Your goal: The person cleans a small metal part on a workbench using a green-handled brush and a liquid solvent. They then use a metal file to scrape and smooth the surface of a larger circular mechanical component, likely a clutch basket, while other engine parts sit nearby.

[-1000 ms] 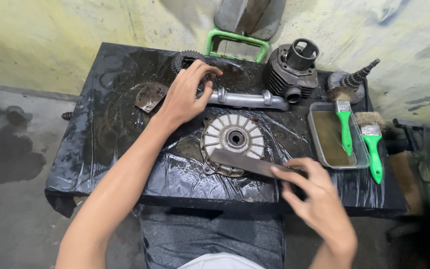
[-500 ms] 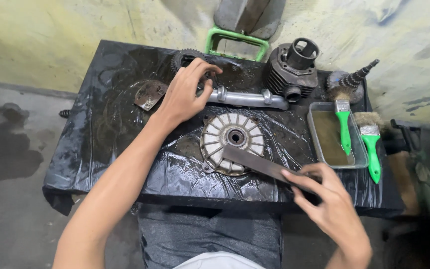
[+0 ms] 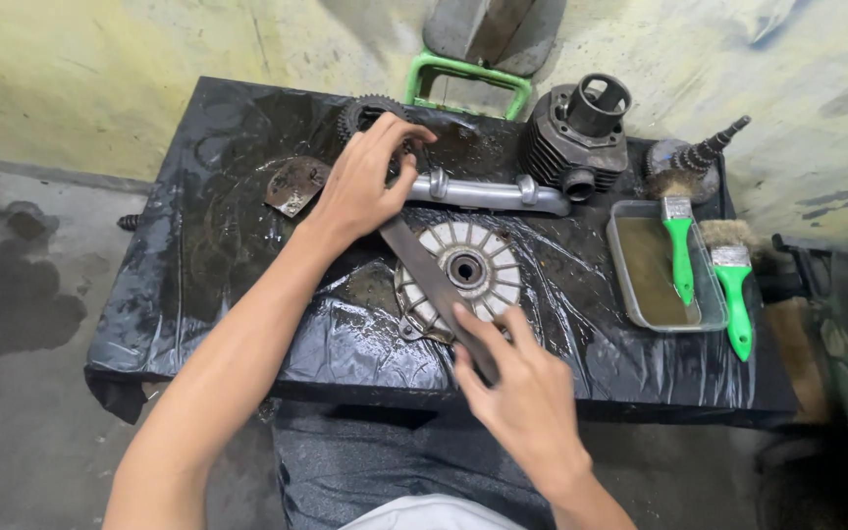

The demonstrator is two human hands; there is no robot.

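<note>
My left hand [image 3: 363, 182] grips the near end of a grey metal pipe [image 3: 488, 192] lying across the back of a low table wrapped in black plastic [image 3: 198, 285]. My right hand [image 3: 517, 393] holds a long flat metal file [image 3: 434, 285] by its near end; the blade lies diagonally over a round finned metal wheel [image 3: 463, 273], with its far tip close to my left hand.
A toothed gear [image 3: 365, 110] and a rusty plate [image 3: 294, 185] lie at the back left. A finned engine cylinder [image 3: 576, 137], a geared shaft [image 3: 704, 155], a metal tray [image 3: 652, 265] and two green-handled brushes [image 3: 681, 250] occupy the right. A green frame [image 3: 468, 77] stands behind.
My right hand has swung the file leftward, so its tip now reaches up toward my left hand across the finned wheel. My left hand stays on the pipe.
</note>
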